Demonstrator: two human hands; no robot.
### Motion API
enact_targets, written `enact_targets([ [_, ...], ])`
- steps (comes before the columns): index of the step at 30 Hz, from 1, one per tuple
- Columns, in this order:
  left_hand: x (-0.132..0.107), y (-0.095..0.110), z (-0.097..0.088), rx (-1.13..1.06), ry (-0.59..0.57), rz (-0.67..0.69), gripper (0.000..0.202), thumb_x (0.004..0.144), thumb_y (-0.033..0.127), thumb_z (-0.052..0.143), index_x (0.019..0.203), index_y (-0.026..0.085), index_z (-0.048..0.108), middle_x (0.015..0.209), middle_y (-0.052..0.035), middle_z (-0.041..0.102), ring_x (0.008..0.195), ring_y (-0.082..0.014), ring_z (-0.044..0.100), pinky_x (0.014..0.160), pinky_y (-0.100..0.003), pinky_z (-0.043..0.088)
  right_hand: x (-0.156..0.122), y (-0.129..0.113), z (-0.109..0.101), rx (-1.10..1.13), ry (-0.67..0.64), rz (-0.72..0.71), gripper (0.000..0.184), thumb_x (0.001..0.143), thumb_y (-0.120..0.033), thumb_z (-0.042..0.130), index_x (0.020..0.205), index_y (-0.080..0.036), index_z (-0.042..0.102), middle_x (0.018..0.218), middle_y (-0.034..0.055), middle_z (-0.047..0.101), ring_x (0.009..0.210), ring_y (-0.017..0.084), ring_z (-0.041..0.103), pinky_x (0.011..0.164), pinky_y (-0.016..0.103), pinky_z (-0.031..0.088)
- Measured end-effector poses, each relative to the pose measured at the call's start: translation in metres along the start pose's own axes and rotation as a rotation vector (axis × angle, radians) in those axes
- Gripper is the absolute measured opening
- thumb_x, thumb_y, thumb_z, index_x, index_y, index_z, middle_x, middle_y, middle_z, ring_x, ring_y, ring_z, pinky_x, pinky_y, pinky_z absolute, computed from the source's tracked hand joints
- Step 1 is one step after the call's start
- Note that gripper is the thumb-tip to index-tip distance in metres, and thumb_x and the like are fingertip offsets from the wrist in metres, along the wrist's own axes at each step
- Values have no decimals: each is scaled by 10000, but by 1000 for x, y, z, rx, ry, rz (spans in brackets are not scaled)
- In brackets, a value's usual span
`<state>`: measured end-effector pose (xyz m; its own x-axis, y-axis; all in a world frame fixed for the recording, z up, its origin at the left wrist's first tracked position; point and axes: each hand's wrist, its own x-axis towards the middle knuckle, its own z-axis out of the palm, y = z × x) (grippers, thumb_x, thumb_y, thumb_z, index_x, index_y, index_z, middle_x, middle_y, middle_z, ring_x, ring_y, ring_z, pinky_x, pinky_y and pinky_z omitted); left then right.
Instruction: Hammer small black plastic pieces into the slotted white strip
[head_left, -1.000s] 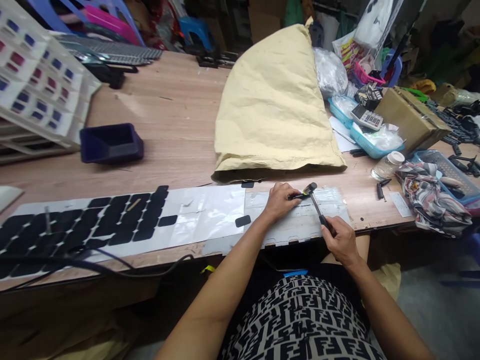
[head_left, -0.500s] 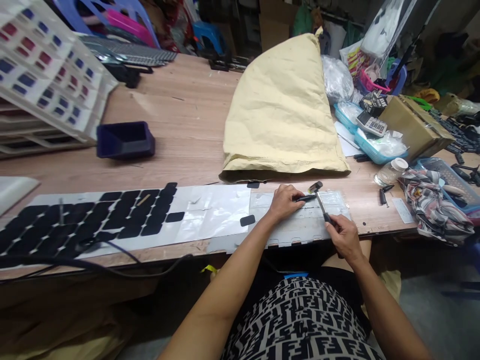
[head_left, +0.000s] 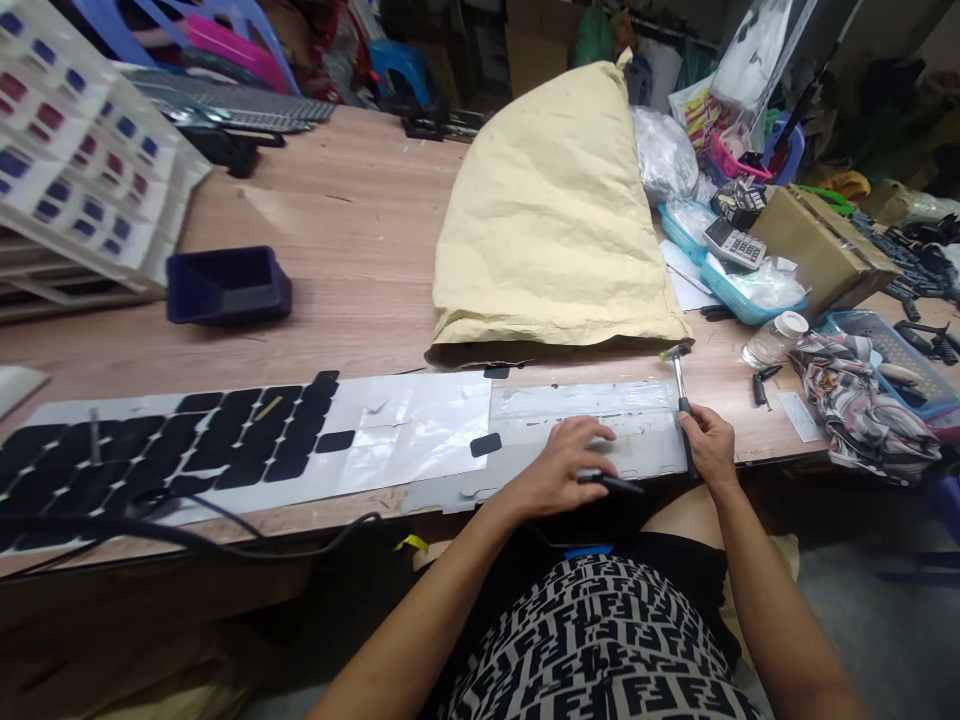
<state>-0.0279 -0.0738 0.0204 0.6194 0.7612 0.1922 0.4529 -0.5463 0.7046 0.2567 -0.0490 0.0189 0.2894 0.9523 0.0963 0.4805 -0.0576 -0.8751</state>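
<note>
My right hand is closed round the dark handle of a small hammer, whose head points away from me near the lower edge of a paper sack. Over the front edge of a grey board, my left hand has its thumb and lower fingers on a slim black piece, while the upper fingers stand apart. Motion blurs this piece and its kind is unclear. Left of the board, a white sheet carries rows of black rounded patches.
The large tan paper sack lies behind the board. A dark purple bin and a white basket are on the left. To the right are a clear jar, blue trays and a patterned cloth. A cable crosses the front edge.
My left hand has drawn toward me with the slim black piece, from the board's middle to its front edge. The hammer has moved right, away from the black piece. The view has shifted slightly.
</note>
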Motion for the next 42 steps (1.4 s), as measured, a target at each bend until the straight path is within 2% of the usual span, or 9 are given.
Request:
enact_targets([
  [5,-28,17,18,225,-118,67,217,794,159,747,968,281,793,1573,-41,437,1438,-362,345,1175,-570,288,0,-1,1,-20,11,1,459,779,-492,682,1041,-129,782,875,72,750,715,179,613,725,328,526],
  [10,-20,19,11,178,-110,77,115,751,210,786,855,258,777,1557,-39,462,1430,-366,361,1171,-561,304,-1,-1,2,-34,20,-12,449,786,-487,674,1042,-134,782,873,72,747,708,175,606,718,325,521],
  [11,-12,17,7,126,-92,65,38,759,241,783,787,251,760,1515,-31,509,1407,-350,392,1163,-545,321,-1,-1,2,-41,24,-13,449,787,-485,672,1046,-135,782,870,72,747,707,176,605,718,325,521],
  [15,42,-13,-12,57,107,-134,189,821,253,683,638,210,667,1205,-53,688,1178,-279,565,1063,-485,417,-2,-3,2,-70,30,-20,440,794,-480,666,1054,-144,779,883,73,748,716,180,613,727,329,524],
  [19,111,-57,-29,222,320,-383,166,856,207,596,918,223,749,1140,-92,684,1160,-302,554,977,-466,447,-3,-2,2,-82,21,-38,432,804,-486,657,1042,-145,775,876,70,744,709,176,614,715,321,520],
  [22,153,-79,-37,303,345,-403,321,883,196,558,1144,258,734,1265,-92,633,1225,-318,511,983,-461,437,-4,-2,1,-90,14,-60,420,817,-478,646,1041,-148,775,870,63,735,700,169,610,705,312,517],
  [27,191,-91,-36,417,262,-361,330,880,250,613,1186,288,733,1311,-98,575,1224,-350,453,1029,-502,388,-4,-3,2,-103,7,-86,387,832,-460,626,1021,-157,774,832,48,714,662,157,590,667,297,509],
  [33,191,-93,-34,462,226,-371,242,876,349,685,1105,313,753,1202,-104,546,1201,-346,438,1000,-481,386,-6,-3,3,-117,11,-113,355,844,-438,608,999,-167,776,816,38,702,650,148,577,655,281,503],
  [42,173,-85,-25,440,230,-365,283,909,375,639,1172,358,744,1357,-100,515,1245,-376,434,1029,-542,364,-5,-8,3,-99,11,-79,389,822,-456,619,1003,-150,777,835,59,722,658,162,586,659,301,507],
])
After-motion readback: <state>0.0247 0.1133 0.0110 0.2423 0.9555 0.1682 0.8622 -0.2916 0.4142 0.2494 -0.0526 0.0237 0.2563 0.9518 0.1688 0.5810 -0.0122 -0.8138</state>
